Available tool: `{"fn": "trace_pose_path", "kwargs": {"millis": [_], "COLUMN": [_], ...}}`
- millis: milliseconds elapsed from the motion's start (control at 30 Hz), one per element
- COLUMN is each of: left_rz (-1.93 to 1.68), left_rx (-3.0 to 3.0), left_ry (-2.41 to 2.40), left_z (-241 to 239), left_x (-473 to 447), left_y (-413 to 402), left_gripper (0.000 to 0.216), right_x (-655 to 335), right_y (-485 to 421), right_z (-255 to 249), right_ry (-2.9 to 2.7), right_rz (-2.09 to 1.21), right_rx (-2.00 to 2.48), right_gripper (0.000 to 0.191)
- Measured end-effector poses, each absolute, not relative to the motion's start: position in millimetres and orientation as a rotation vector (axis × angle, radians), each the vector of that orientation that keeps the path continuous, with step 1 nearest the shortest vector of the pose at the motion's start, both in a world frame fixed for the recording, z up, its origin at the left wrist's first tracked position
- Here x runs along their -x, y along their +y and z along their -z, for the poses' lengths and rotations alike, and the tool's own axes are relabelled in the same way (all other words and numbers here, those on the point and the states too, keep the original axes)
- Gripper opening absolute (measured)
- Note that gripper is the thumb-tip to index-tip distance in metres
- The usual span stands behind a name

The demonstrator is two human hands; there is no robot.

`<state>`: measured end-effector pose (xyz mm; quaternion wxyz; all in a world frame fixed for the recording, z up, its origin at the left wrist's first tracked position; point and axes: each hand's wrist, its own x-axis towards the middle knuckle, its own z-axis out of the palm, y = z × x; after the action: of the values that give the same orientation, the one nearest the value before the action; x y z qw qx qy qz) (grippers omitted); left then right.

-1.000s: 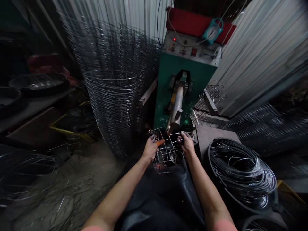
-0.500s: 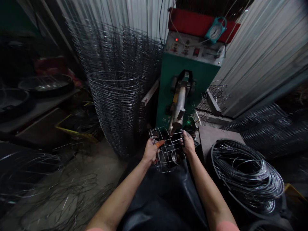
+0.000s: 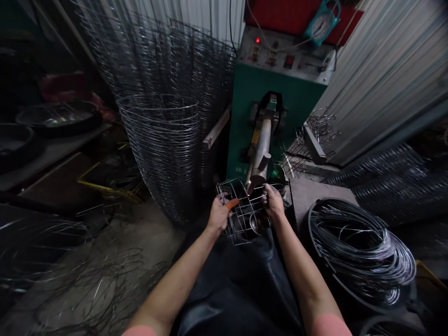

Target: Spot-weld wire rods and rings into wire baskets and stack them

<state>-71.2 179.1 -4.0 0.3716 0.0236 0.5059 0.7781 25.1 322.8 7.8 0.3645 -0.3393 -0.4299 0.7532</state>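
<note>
A small wire rack (image 3: 241, 215) of thin metal rods hangs between my hands, just under the spot welder's electrode arm (image 3: 259, 170). My left hand (image 3: 219, 214) is closed around the rack's left side. An orange sleeve-like piece (image 3: 232, 204) lies along that thumb, pointing inward over the rods. My right hand (image 3: 274, 201) pinches the end of a thin wire that crosses the rack toward the right. Whether this wire is joined to the rack I cannot tell. A copper-coloured tip (image 3: 248, 189) meets the rods between the hands.
The green welder body (image 3: 273, 84) stands ahead. Tall stacks of wire rings (image 3: 163, 144) rise at left. A tub at right holds coiled wire (image 3: 364, 252). Loose wires (image 3: 94, 284) litter the floor, and a yellow crate (image 3: 105, 184) sits beyond. A dark apron (image 3: 238, 289) covers my lap.
The view has tipped slightly downward, so the welder sits higher in the picture. Both hands keep their hold, and the rack stays under the electrode with little visible shift.
</note>
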Motion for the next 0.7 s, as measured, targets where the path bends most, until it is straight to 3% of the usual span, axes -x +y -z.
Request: {"fn": "trace_pose_path", "kwargs": {"millis": [700], "left_rz": [-2.01], "left_rx": [-0.07], "left_ry": [1.273], "left_z": [-3.0], "left_x": [80.2], "left_y": [185.2], "left_gripper": [0.063], "right_x": [-16.7], "right_y": [328.9], "right_z": [-7.5], "right_ry": [-1.137], "right_rz": [-1.918], "right_rx": [0.823], "right_gripper": [0.032]}}
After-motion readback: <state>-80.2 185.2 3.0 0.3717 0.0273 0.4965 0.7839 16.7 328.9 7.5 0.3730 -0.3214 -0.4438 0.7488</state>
